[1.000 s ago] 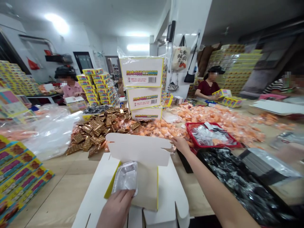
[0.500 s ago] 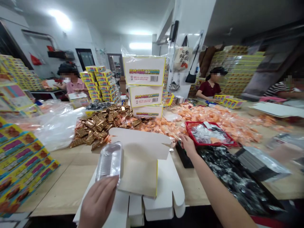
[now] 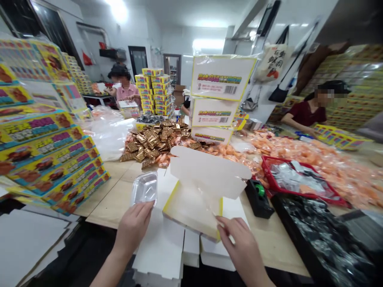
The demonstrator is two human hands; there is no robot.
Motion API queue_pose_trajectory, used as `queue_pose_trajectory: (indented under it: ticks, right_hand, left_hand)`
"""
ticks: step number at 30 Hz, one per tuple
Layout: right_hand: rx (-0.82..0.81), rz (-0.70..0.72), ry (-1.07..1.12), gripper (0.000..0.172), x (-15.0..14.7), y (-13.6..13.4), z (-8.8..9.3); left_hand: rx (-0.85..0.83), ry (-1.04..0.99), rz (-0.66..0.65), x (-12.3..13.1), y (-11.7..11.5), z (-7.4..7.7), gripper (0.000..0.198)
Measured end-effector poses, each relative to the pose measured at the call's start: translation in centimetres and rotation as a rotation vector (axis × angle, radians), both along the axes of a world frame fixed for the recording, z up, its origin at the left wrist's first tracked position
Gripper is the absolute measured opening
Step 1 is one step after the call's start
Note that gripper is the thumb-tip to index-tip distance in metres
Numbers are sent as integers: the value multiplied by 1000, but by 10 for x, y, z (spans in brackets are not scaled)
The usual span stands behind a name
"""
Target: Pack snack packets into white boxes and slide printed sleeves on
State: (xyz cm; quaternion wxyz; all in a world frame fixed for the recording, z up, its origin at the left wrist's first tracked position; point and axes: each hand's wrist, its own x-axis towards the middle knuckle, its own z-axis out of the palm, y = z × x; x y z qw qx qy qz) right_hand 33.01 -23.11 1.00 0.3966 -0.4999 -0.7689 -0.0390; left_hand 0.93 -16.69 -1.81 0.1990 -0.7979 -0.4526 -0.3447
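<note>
One foil tray (image 3: pixel 145 188) left of center, tilted up, near edge pinched between thumb and fingers of left hand (image 3: pixel 136 221). Right hand (image 3: pixel 239 243), below and right of center: thumb and forefinger pinching a thin clear piece (image 3: pixel 210 205), blurred, exact kind can't tell. Open box (image 3: pixel 184 209) sits mid-frame behind that hand, yellow edges, white lid flap (image 3: pixel 206 169) raised on far side. Flat white cartons (image 3: pixel 163 251) under the box, bottom center. Black tape dispenser (image 3: pixel 257 205) with green tape (image 3: pixel 260 189) near box's right side. Red basket (image 3: pixel 269 173) of silver packets, right of frame; black tray (image 3: pixel 295 233) of dark wrapped items, lower right. Gold-brown packets (image 3: pixel 149 141) heaped left of center; orange bagged pieces (image 3: pixel 278 147) spread on table (image 3: pixel 269 243) toward right edge. Three stacked white boxes (image 3: pixel 221 79), top center-right. Printed yellow boxes (image 3: pixel 44 151) piled at left edge. Two co-workers: pink shirt (image 3: pixel 127 91) upper left, dark red shirt (image 3: pixel 305 115) upper right.
</note>
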Motion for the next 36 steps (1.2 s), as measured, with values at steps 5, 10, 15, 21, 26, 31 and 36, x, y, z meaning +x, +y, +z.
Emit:
queue_pose_trajectory:
  ticks: [5, 10, 15, 21, 26, 31, 36]
  right_hand:
    - [-75, -37, -239, 30, -20, 39, -20]
    - [9, -142, -347, 33, -18, 26, -13]
    - [-67, -9, -449, 40, -27, 26, -21]
    - [-207, -16, -405, 45, -31, 33, -21]
    - [-262, -33, -332, 34, -29, 33, -15]
    - [-290, -11, -301, 36, -21, 34, -21]
    - [-125, -75, -209, 33, -12, 26, -15]
  left_hand:
    - [-41, -41, -13, -6, -6, -9, 21]
    - [-79, -44, -13, -20, -6, -20, 22]
    - [-66, -78, -73, -12, -3, -8, 26]
    - [11, -109, -240, 8, -7, 22, 37]
    - [-1, -115, -284, 16, -6, 31, 38]
    - [-37, -59, -331, 23, -4, 39, 40]
    - [23, -47, -104, -3, 3, 23, 35]
